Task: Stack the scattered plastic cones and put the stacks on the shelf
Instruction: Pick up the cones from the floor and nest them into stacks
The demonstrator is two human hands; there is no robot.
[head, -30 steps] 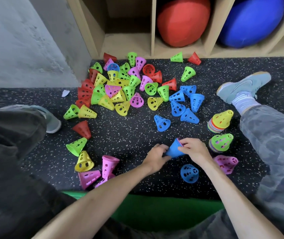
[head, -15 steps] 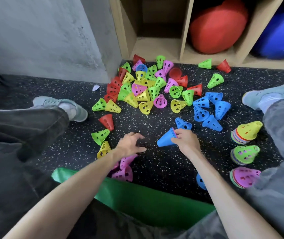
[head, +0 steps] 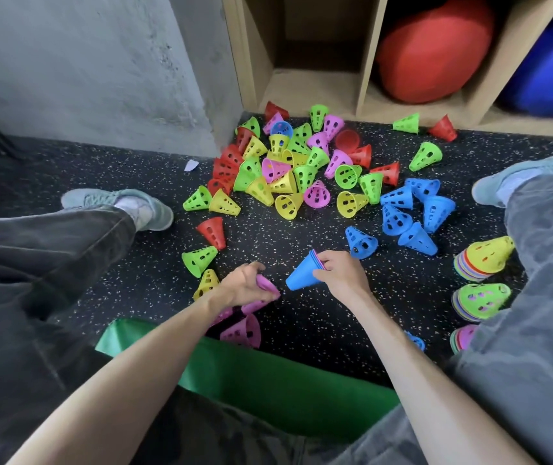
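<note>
While no writing reads | left hand [head: 243, 286] grips pink cone [head: 266, 286] | right hand [head: 341, 271] holds blue stack [head: 303, 274]

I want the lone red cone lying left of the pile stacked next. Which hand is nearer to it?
Left. The left hand, gripping a pink cone, is just below and right of the red cone. The right hand holds the blue stack farther right.

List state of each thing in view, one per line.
left hand: grips a pink cone
right hand: holds blue-topped stack on its side
yellow-topped stack: on floor, tipped
green-topped stack: on floor, tipped
loose cones: scattered, unstacked
shelf: leftmost bay holds no cones
red ball: in shelf bay
</note>
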